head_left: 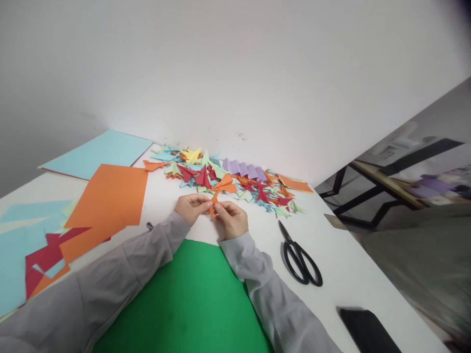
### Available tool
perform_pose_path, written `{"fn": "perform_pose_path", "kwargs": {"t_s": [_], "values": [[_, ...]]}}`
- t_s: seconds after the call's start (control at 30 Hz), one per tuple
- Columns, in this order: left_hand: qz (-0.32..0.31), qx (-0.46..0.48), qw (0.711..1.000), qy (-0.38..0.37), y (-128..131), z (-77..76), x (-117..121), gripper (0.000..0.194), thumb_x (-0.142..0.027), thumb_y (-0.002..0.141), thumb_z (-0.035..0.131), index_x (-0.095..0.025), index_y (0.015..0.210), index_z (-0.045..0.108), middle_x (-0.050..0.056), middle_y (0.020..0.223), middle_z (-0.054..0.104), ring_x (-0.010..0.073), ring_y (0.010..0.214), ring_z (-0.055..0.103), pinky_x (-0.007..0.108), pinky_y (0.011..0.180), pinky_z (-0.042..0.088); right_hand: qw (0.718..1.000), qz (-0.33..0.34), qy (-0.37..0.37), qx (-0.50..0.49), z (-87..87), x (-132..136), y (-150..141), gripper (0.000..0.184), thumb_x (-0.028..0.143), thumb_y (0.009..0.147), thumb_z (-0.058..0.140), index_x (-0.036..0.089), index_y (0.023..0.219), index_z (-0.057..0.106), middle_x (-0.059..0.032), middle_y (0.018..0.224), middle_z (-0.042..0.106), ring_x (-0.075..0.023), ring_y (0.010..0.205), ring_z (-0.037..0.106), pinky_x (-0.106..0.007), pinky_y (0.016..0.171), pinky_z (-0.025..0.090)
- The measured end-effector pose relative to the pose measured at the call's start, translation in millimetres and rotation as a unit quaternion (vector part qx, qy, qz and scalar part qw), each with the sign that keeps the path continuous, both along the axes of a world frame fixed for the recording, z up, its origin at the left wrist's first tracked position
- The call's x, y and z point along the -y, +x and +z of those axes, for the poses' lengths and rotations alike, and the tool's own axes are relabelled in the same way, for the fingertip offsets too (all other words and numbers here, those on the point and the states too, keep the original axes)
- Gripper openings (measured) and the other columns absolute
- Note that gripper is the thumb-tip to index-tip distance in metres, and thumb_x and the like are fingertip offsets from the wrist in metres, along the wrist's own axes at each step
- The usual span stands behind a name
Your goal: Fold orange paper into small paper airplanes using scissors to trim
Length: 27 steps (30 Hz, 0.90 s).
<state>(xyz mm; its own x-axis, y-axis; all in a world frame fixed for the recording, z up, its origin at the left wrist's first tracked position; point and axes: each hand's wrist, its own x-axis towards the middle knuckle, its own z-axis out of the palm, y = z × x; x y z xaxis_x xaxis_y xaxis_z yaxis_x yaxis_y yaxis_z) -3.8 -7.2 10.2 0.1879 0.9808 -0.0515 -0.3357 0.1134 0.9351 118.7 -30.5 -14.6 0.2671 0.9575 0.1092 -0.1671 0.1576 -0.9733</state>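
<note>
My left hand (190, 208) and my right hand (233, 218) meet over the white table (346, 264), both pinching a small folded orange paper figure (222, 188). The figure's narrow lower end sits between my fingertips and its wider folded part points away from me. Grey sleeves cover both arms. Just beyond the hands lies a heap of folded paper figures (228, 180) in red, light blue, yellow, green and orange, with a pleated purple piece (244, 169) in it. A green sheet (195, 304) lies under my forearms.
Black scissors (300, 257) lie shut to the right of my right hand. A black flat object (368, 329) sits near the table's right front corner. Orange (108, 198), light blue (99, 153) and red (44, 257) sheets lie on the left. A white wall stands behind.
</note>
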Motion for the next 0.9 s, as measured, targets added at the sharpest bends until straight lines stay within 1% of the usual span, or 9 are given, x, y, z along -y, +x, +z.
{"fn": "perform_pose_path", "kwargs": {"t_s": [0.13,0.2,0.33,0.47,0.63,0.9], "values": [[-0.035,-0.001,0.999,-0.003,0,0.9,2,0.033,-0.027,0.039,0.082,-0.011,0.058,0.059,-0.001,0.050,0.061,0.0097,0.047,0.057,0.022,0.049,0.048,0.999,-0.021,-0.001,-0.033,-5.2,-3,2,0.026,0.039,0.054,0.076,0.017,0.063,0.065,0.0019,0.054,0.062,-0.0086,0.045,0.050,-0.022,0.043,0.039],[-0.047,-0.001,0.999,0.007,0,-0.9,1,0.033,-0.028,0.041,0.081,-0.011,0.061,0.061,-0.001,0.054,0.062,0.0095,0.049,0.057,0.021,0.049,0.048,1.000,-0.014,0.011,-0.019,-3.7,-2,2,0.023,0.036,0.054,0.076,0.017,0.060,0.065,0.0026,0.051,0.060,-0.0078,0.044,0.049,-0.021,0.043,0.039],[-0.062,0.013,0.998,0.031,-1,-10.1,-4,0.031,-0.033,0.047,0.079,-0.011,0.061,0.062,-0.001,0.054,0.060,0.0084,0.049,0.056,0.020,0.049,0.049,0.999,0.006,0.025,0.022,3.4,1,1,0.018,0.032,0.056,0.076,0.017,0.057,0.066,0.0032,0.047,0.058,-0.0073,0.043,0.048,-0.021,0.044,0.037],[-0.067,0.053,0.996,0.027,-1,-17.4,-7,0.031,-0.036,0.052,0.077,-0.011,0.063,0.064,0.000,0.056,0.062,0.0081,0.049,0.056,0.020,0.048,0.048,0.999,0.009,0.023,0.020,5.8,3,-1,0.019,0.031,0.052,0.078,0.018,0.062,0.067,0.0022,0.054,0.062,-0.0077,0.044,0.048,-0.022,0.043,0.039],[-0.072,0.068,0.995,0.009,-1,-17.1,-7,0.032,-0.035,0.049,0.079,-0.010,0.063,0.066,0.002,0.057,0.064,0.0094,0.051,0.058,0.020,0.047,0.049,0.999,0.006,0.033,0.022,4.9,3,0,0.020,0.033,0.055,0.077,0.017,0.061,0.066,0.0022,0.054,0.063,-0.0067,0.043,0.048,-0.021,0.043,0.039],[-0.083,0.052,0.995,0.010,-1,-14.5,-6,0.035,-0.036,0.044,0.081,-0.010,0.060,0.065,0.003,0.055,0.064,0.0096,0.048,0.058,0.020,0.046,0.050,0.998,0.024,0.051,0.014,1.4,1,2,0.018,0.032,0.058,0.076,0.018,0.058,0.065,0.0032,0.052,0.061,-0.0071,0.043,0.048,-0.022,0.043,0.038]]}}
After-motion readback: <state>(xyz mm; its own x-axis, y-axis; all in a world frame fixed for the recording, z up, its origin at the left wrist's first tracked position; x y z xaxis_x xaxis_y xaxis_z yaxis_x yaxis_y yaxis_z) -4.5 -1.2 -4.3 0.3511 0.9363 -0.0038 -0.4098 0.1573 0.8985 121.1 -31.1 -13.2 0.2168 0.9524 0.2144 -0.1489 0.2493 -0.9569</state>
